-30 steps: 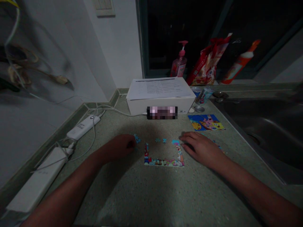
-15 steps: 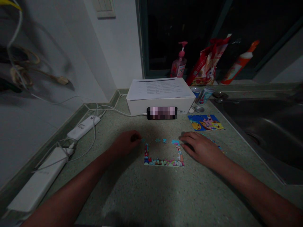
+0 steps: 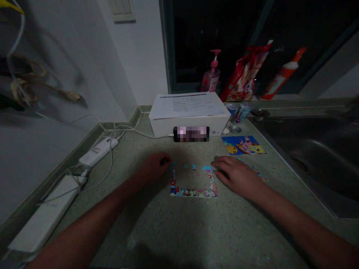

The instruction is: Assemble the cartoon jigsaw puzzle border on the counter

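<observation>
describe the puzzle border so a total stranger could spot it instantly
On the speckled green counter, look nearer than the white box, between the left hand and right hand. The puzzle border is a multicoloured U. Unlike the blue picture card beyond it to the right, it's only an outline with counter showing inside.

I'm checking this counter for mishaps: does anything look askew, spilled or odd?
Nothing looks spilled. The phone by the white box stands out: its screen shows only coarse blocks. The puzzle border merely has gaps along its far side.

Left hand (image 3: 156, 167) by blue piece (image 3: 173, 163) at puzzle border (image 3: 193, 193) (top gappy); right hand (image 3: 236, 173) opposite
</observation>
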A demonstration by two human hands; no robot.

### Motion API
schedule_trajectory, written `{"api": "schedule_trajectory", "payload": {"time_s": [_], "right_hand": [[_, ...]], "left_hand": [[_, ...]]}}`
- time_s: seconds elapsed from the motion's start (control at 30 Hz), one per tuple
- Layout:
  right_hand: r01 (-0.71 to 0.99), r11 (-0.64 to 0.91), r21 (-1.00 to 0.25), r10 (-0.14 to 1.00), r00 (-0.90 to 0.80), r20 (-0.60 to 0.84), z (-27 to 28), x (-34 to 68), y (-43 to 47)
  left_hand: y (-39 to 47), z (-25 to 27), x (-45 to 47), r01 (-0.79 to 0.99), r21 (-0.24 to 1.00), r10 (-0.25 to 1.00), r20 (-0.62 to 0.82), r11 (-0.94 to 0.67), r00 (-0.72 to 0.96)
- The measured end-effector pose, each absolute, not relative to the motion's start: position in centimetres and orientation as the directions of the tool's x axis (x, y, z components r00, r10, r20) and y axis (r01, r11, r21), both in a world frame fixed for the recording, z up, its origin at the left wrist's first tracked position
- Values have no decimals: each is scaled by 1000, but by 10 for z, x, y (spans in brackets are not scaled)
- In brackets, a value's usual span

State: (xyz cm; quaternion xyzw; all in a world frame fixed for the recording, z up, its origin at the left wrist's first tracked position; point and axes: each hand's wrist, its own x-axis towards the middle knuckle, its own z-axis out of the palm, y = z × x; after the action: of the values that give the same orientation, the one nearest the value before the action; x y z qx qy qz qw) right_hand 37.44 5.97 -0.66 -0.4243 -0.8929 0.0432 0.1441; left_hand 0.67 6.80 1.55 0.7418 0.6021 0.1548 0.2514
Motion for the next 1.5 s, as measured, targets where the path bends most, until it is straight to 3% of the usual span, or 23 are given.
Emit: {"api": "schedule_trajectory", "payload": {"time_s": [0.23,0.53,0.83,1.0,1.2,1.5], "right_hand": [[747,635,-197,771,-595,228,-8,375,60],[735,645,-210,762,-598,247,-9,376,60],[737,647,-196,760,-604,238,-8,376,61],[733,654,-190,754,-611,239,-8,376,61],[731,652,-202,756,-609,239,-7,376,61],[740,640,-205,766,-597,236,-9,376,61]], "left_hand": [[90,18,-20,871,482,993,-15,-96,119],[90,20,-31,905,417,995,0,-89,98],[71,34,-54,962,263,991,-84,-78,103],[66,34,-42,962,237,982,-100,-133,160],[63,40,-40,985,148,979,-166,-91,115],[63,40,-39,978,154,970,-176,-142,169]]}}
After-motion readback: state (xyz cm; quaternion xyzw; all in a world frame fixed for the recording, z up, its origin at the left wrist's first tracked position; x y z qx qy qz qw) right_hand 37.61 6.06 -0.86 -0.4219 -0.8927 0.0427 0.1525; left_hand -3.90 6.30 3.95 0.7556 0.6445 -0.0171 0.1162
